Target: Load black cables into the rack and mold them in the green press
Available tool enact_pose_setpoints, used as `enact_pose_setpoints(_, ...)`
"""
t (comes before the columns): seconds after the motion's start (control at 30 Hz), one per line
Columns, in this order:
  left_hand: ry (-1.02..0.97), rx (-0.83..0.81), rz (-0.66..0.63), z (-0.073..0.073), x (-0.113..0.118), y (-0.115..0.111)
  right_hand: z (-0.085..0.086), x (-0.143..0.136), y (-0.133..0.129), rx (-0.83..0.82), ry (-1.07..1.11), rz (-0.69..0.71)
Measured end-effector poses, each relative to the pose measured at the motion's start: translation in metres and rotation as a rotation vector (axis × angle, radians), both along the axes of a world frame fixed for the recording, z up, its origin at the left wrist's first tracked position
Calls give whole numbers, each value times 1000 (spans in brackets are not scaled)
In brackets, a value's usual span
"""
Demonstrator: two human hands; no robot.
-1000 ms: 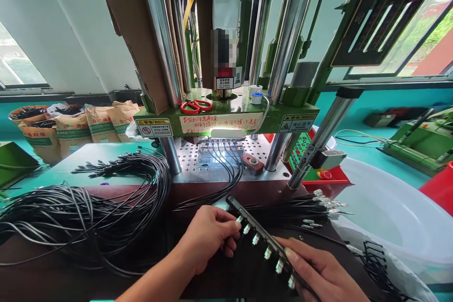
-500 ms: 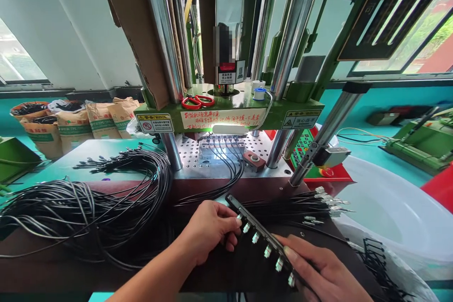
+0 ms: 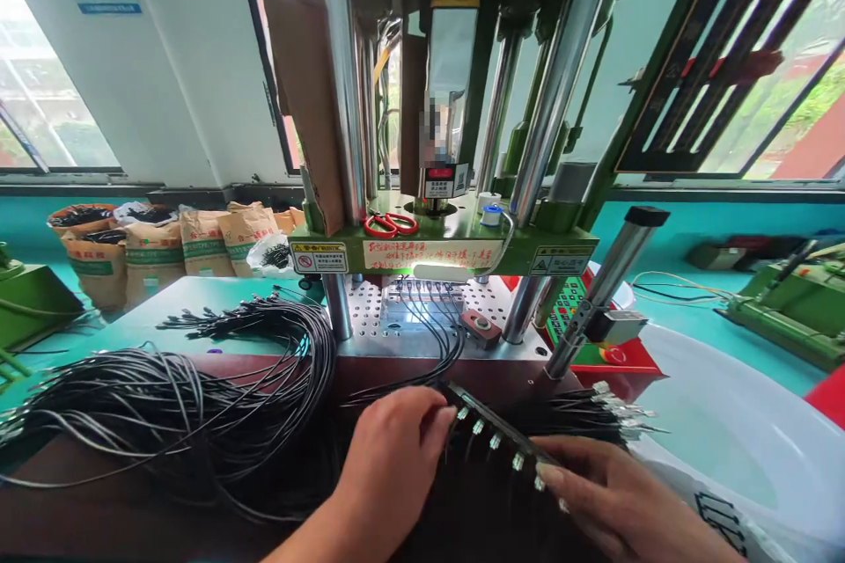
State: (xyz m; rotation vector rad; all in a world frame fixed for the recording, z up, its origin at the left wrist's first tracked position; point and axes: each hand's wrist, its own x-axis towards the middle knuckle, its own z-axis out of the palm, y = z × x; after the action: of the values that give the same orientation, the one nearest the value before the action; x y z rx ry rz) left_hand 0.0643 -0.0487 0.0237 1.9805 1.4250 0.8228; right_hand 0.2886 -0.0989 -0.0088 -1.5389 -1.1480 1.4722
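My right hand (image 3: 607, 493) grips the near end of a long dark bar (image 3: 502, 427), thumb on top and fingers behind. A row of several small silvery connectors (image 3: 518, 462) sticks out along the bar's near side. At the bar's far end, my left hand (image 3: 396, 449) is closed, thumb and fingertips pinched by the end connector. The fingertips partly hide what they pinch. Behind the hands, black cables (image 3: 432, 330) run into a clear-topped mould (image 3: 413, 312) on the press's perforated plate.
A large bundle of black cables (image 3: 264, 378) lies left on the brown bench. More cables with silvery ends (image 3: 613, 413) lie right. The green press (image 3: 547, 257) stands ahead, with red-handled scissors (image 3: 391, 225) on it. A white tub (image 3: 732, 422) is at right.
The view has tilted up. My left hand has turned its back upward and closed in around the bar's far end. My right hand still holds the near end.
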Motion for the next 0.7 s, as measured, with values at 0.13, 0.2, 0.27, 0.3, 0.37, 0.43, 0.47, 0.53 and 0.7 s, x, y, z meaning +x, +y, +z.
enact_pose_setpoints(0.13,146,107,7,5,-20,17,8,13,28,92,-128,81)
enact_pose_setpoints(0.2,167,-32,-54,3,-30,28,9,15,43,123,-210,138)
enact_pose_setpoints(0.27,169,-94,-83,4,-38,36,10,15,56,140,-306,198)
enact_pose_setpoints(0.3,169,-93,-78,5,-41,37,11,15,62,164,-360,224)
enact_pose_setpoints(0.37,177,-87,-59,11,-45,37,14,15,70,254,-471,261)
enact_pose_setpoints(0.43,200,-112,-72,17,-45,34,15,16,74,364,-559,286)
enact_pose_setpoints(0.47,213,-124,-82,19,-45,32,14,17,75,403,-587,293)
enact_pose_setpoints(0.53,237,-153,-105,22,-44,30,11,19,74,444,-621,291)
enact_pose_setpoints(0.7,163,-196,-156,25,-41,47,8,21,81,477,-666,312)
